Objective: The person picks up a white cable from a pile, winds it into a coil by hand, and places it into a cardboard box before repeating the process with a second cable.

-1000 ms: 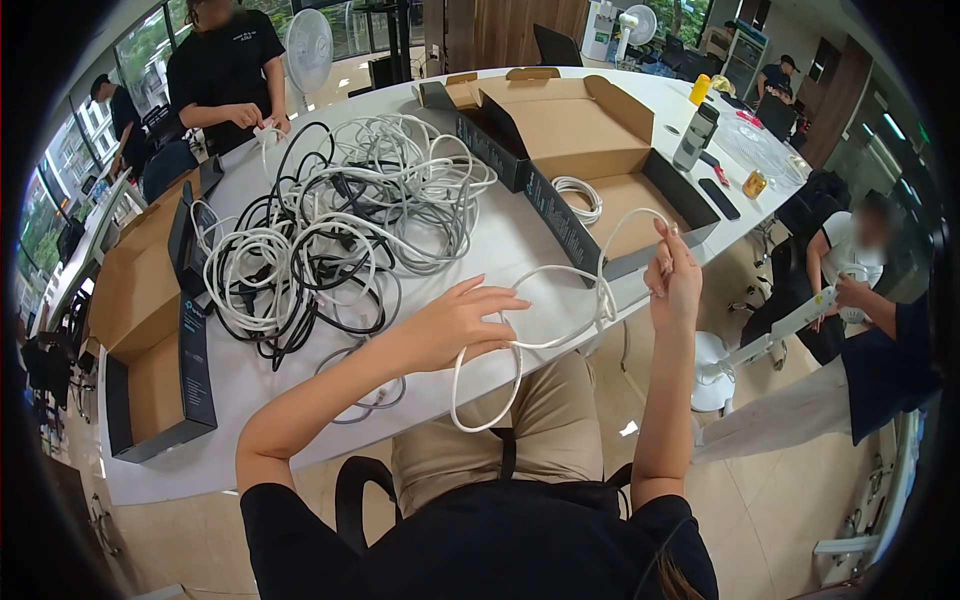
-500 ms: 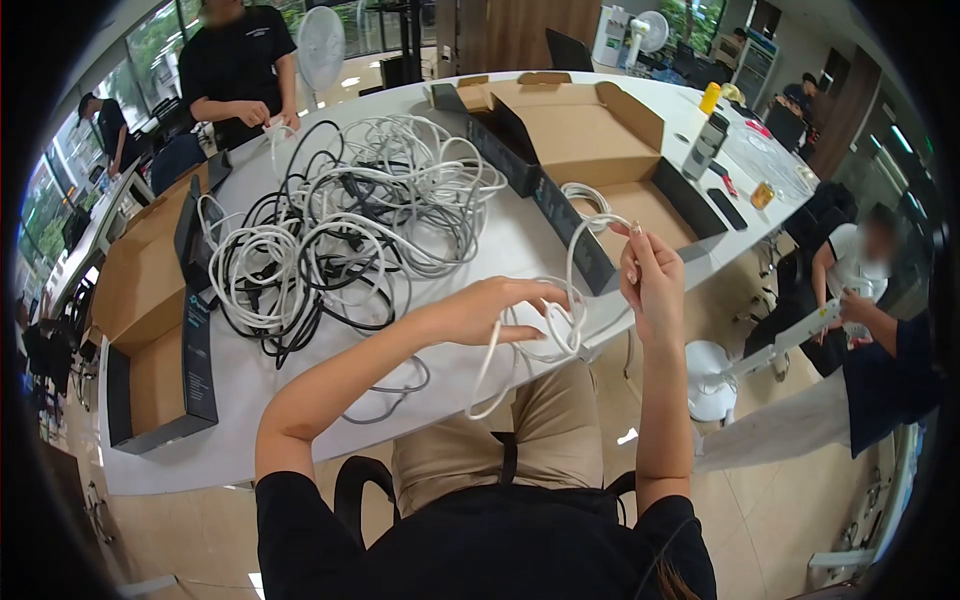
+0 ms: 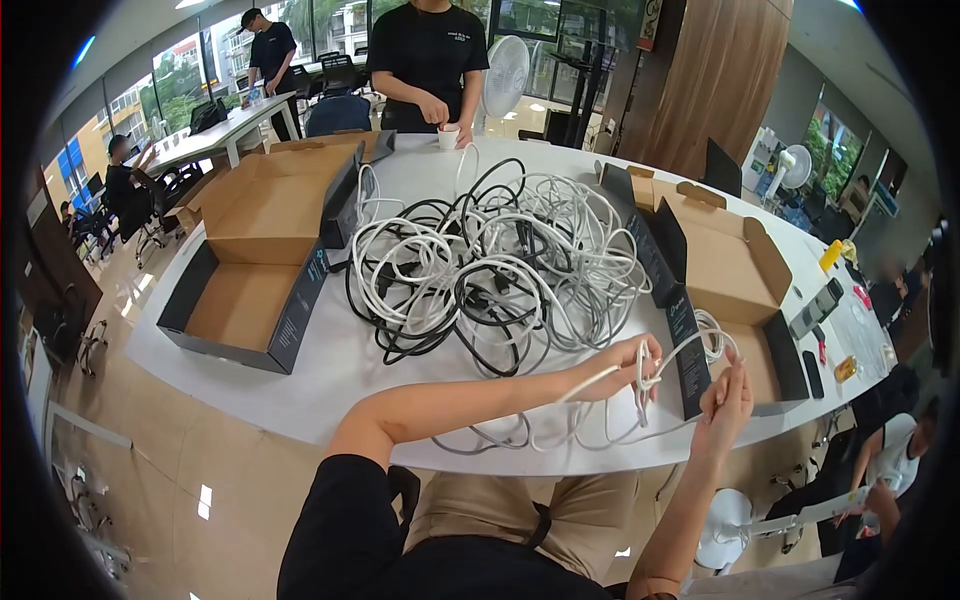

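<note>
My left hand (image 3: 628,366) is closed around a loose bunch of white cable (image 3: 596,380) above the table's near edge. My right hand (image 3: 727,407) pinches a strand of the same cable, fingertips up, in front of the right box. Between the two hands the cable arcs, and its slack hangs toward the table edge. A coil of white cable (image 3: 710,338) lies in the open cardboard box (image 3: 686,345) just beyond my right hand. Farther left spreads a tangled heap of white, grey and black cables (image 3: 500,270).
Another open cardboard box (image 3: 240,300) sits on the left of the white table (image 3: 420,345). At the right are a grey bottle (image 3: 816,308), a yellow bottle (image 3: 830,255) and a black phone-like object (image 3: 812,374). Across the table stands a person (image 3: 425,70) holding a white cup (image 3: 448,136).
My view has swung left, so the table sits farther right. My left hand has closed from spread fingers onto the cable. My right hand keeps its pinch.
</note>
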Tool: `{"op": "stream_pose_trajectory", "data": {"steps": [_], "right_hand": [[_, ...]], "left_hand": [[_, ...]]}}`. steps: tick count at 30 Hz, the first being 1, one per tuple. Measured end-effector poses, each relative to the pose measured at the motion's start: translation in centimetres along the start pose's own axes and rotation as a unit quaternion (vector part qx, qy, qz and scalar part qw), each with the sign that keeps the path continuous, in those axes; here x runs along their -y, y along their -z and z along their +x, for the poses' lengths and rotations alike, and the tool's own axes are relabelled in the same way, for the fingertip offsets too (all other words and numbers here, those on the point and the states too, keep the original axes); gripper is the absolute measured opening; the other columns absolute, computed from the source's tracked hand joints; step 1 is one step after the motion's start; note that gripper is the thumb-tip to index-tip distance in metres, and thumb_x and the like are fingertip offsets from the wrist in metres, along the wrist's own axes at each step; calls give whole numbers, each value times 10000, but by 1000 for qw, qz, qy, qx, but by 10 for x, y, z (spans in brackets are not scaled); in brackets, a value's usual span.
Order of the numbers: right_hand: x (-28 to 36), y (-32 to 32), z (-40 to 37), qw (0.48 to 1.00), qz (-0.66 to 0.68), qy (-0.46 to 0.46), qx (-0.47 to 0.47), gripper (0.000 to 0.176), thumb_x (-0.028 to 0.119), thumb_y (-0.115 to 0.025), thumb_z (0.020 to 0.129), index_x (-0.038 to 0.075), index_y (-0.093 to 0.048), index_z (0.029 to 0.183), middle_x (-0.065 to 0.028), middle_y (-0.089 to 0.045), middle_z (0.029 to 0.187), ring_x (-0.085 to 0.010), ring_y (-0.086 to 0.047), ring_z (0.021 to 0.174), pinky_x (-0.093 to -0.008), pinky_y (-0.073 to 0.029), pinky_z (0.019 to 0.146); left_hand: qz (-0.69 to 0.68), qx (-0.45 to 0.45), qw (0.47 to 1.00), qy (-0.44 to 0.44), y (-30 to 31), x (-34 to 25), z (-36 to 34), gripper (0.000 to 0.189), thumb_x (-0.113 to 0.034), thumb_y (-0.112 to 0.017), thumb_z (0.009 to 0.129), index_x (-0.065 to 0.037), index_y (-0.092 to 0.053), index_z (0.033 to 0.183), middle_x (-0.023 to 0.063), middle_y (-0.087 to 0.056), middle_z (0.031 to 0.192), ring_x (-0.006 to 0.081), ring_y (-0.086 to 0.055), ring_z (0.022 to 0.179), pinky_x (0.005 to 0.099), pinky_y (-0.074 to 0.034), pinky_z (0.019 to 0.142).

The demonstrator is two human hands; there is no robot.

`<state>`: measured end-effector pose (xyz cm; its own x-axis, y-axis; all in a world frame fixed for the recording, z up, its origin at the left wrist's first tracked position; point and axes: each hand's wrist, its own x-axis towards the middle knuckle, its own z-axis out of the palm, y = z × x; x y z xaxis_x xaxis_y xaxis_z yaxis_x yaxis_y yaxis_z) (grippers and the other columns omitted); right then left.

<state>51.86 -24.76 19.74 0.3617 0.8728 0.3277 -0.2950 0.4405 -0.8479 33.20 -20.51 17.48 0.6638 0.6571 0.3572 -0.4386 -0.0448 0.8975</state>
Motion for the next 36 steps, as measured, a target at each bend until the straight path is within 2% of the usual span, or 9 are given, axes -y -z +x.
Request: {"op": "stream_pose_trajectory", "data": {"steps": [4,8,12,16,21,26,31,33,36], "right_hand": [[19,6,3,999,21,38,-17,305,204,-423,942,-57,-536,1055,60,-294,542,3,-199,386,-170,-144,325],[26,16,4,996,50,62,-48,302,197,-418,944,-61,-527,1057,52,-296,536,-1,-181,377,-176,-133,320],[17,-1,-7,993,49,78,-69,314,206,-423,943,-65,-520,1069,55,-296,533,4,-170,377,-180,-121,325],[16,7,-13,987,52,97,-118,332,221,-437,937,-64,-515,1087,58,-276,539,0,-164,367,-182,-125,323],[25,2,-22,989,83,77,-95,328,213,-445,933,-75,-510,1076,61,-266,537,6,-151,374,-177,-107,328],[31,1,-35,994,25,85,-66,286,172,-451,929,-81,-522,1042,52,-285,524,12,-162,366,-161,-111,328],[59,16,-56,972,-204,81,82,259,154,-445,925,-80,-556,934,45,-326,459,-3,-236,339,-172,-139,321],[70,32,-60,962,-248,76,88,246,152,-438,928,-62,-558,931,44,-334,448,0,-234,330,-174,-138,308],[73,43,-59,958,-274,61,59,253,160,-428,933,-55,-561,915,40,-350,441,0,-236,324,-172,-140,304]], "left_hand": [[120,39,990,56,24,-20,4,125,-172,-363,947,-59,-407,976,32,-552,794,69,-480,546,188,-382,465],[29,127,988,82,24,-35,0,181,-251,-358,954,-98,-317,867,128,-631,811,45,-361,368,169,-275,343],[58,222,963,138,18,-44,-4,212,-187,-443,922,-97,-267,845,124,-623,818,44,-414,427,163,-280,357],[72,222,969,75,19,-47,-6,295,-76,-587,827,-82,-297,881,21,-520,715,32,-452,568,173,-310,443],[284,69,956,-22,17,-46,-5,494,-231,-818,606,-77,-377,767,-31,-371,603,47,-307,507,225,-249,447],[394,-101,913,-44,23,-45,-3,475,-288,-791,632,-79,-384,757,-11,-324,519,82,-314,463,250,-263,426],[459,-159,871,-77,47,-58,0,404,-246,-756,652,-73,-414,779,28,-369,478,148,-375,440,279,-309,442],[524,-192,824,-98,56,-67,-2,335,-239,-727,676,-70,-452,768,38,-396,470,199,-402,438,309,-326,452],[516,-180,833,-91,57,-82,-4,311,-250,-720,679,-76,-471,745,37,-409,475,210,-423,437,323,-336,456]]}}
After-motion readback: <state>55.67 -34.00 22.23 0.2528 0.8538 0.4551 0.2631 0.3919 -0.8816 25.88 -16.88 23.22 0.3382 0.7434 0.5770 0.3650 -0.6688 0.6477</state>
